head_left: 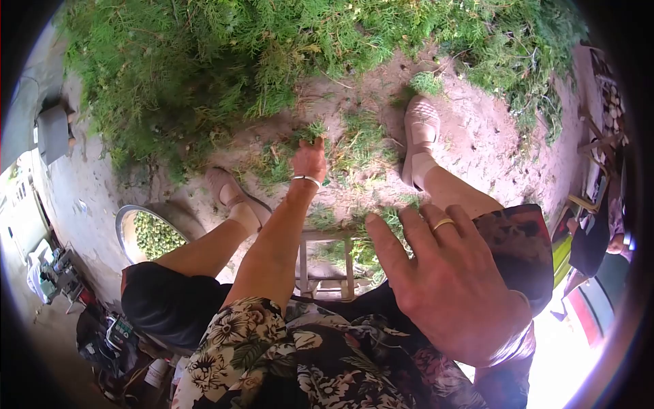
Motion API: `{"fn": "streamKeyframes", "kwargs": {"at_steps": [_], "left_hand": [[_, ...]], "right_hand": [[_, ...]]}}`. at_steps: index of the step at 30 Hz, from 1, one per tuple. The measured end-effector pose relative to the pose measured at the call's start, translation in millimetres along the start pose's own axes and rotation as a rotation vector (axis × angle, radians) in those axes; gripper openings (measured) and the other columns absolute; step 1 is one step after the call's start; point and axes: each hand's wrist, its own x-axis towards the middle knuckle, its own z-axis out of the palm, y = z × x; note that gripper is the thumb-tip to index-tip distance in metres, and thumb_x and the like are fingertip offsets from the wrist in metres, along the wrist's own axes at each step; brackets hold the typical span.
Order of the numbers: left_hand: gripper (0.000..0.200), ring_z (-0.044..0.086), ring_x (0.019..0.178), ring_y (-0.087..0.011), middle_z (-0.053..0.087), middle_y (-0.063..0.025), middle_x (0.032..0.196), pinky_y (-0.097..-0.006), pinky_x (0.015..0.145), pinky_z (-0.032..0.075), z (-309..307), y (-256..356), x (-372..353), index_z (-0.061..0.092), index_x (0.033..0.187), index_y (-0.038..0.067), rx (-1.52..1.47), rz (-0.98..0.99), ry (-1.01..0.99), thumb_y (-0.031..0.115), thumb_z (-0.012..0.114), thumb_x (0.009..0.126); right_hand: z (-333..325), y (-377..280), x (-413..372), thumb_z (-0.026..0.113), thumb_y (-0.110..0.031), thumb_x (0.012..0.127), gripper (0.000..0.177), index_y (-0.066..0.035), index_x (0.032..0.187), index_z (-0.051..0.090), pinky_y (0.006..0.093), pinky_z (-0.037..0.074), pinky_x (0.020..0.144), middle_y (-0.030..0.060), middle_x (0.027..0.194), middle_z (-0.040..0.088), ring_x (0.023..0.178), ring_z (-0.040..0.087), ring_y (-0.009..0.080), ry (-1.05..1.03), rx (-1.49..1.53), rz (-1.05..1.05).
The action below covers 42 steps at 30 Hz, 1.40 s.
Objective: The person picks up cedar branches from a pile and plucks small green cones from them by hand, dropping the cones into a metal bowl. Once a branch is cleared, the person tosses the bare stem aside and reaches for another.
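My left hand (310, 161), with a pale bracelet at the wrist, reaches down to the ground between my feet. Its fingers are closed around the base of a small green sprig (315, 128). Loose cut greenery (364, 140) lies beside it. Close to the camera at the right is my right hand (446, 276), a gold ring on one finger. Its fingers are apart and nothing shows in them. Behind its fingertips are more green leaves (390, 228), partly hidden by the hand.
A large heap of leafy branches (225, 61) spans the top. My shoes (422, 123) rest on the dirt floor. Near my left leg stands a round container (125, 228) of small green pieces. A wooden stool (304, 262) is below, and a person (593, 238) is at the right edge.
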Motion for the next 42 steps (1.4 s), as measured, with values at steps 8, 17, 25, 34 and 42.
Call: {"fn": "streamKeyframes", "kwargs": {"at_steps": [8, 17, 25, 34, 42], "left_hand": [[0.016, 0.062, 0.068, -0.0378, 0.061, -0.0272, 0.086, -0.0403, 0.057, 0.053, 3.2, -11.8, -13.2, 0.061, 0.086, 0.005, -0.265, 0.100, 0.120, -0.001, 0.059, 0.071], [0.016, 0.063, 0.058, -0.0188, 0.062, -0.0119, 0.073, -0.0273, 0.050, 0.052, -75.6, -30.0, -42.4, 0.057, 0.098, -0.006, -1.597, -0.571, -0.383, -0.001, 0.058, 0.083], [0.016, 0.062, 0.062, -0.0156, 0.064, -0.0118, 0.079, -0.0223, 0.048, 0.049, -227.7, 58.1, -61.2, 0.056, 0.100, -0.007, -2.009, 0.038, -0.557, -0.001, 0.059, 0.085], [0.015, 0.054, 0.055, -0.0087, 0.063, -0.0089, 0.075, -0.0188, 0.041, 0.040, -278.6, 92.3, -79.5, 0.061, 0.094, -0.005, -1.897, 0.100, -0.137, 0.005, 0.065, 0.084], [0.016, 0.052, 0.056, -0.0079, 0.059, -0.0105, 0.076, -0.0162, 0.040, 0.037, -272.2, 73.3, -78.5, 0.059, 0.094, -0.001, -2.041, 0.025, -0.323, 0.010, 0.066, 0.084]], "right_hand": [[3.1, 4.6, 0.7, 0.055, -0.006, 0.079, 0.048, -0.001, 0.126, 0.046, 0.0461, 0.042, 0.093, 0.0195, 0.108, 0.055, 0.105, 0.054, 0.0358, -0.016, -0.046, 0.029], [-1.6, 13.8, 4.7, 0.059, 0.001, 0.073, 0.045, 0.002, 0.117, 0.048, 0.0413, 0.045, 0.080, 0.0187, 0.094, 0.058, 0.086, 0.058, 0.0327, 0.126, -0.063, 0.045], [10.0, 17.5, 20.9, 0.067, -0.011, 0.077, 0.046, 0.005, 0.115, 0.045, 0.0455, 0.047, 0.069, 0.0214, 0.090, 0.059, 0.081, 0.058, 0.0418, 0.297, 0.331, -0.017], [7.7, 12.8, 30.7, 0.061, -0.011, 0.077, 0.019, 0.006, 0.082, 0.059, 0.0439, 0.052, 0.067, 0.0283, 0.076, 0.062, 0.077, 0.063, 0.0422, 0.416, 0.538, 0.097], [14.9, 15.4, 36.3, 0.056, -0.005, 0.076, 0.009, 0.002, 0.072, 0.054, 0.0444, 0.045, 0.061, 0.0215, 0.069, 0.055, 0.068, 0.055, 0.0414, 0.588, 0.500, 0.139]]}}
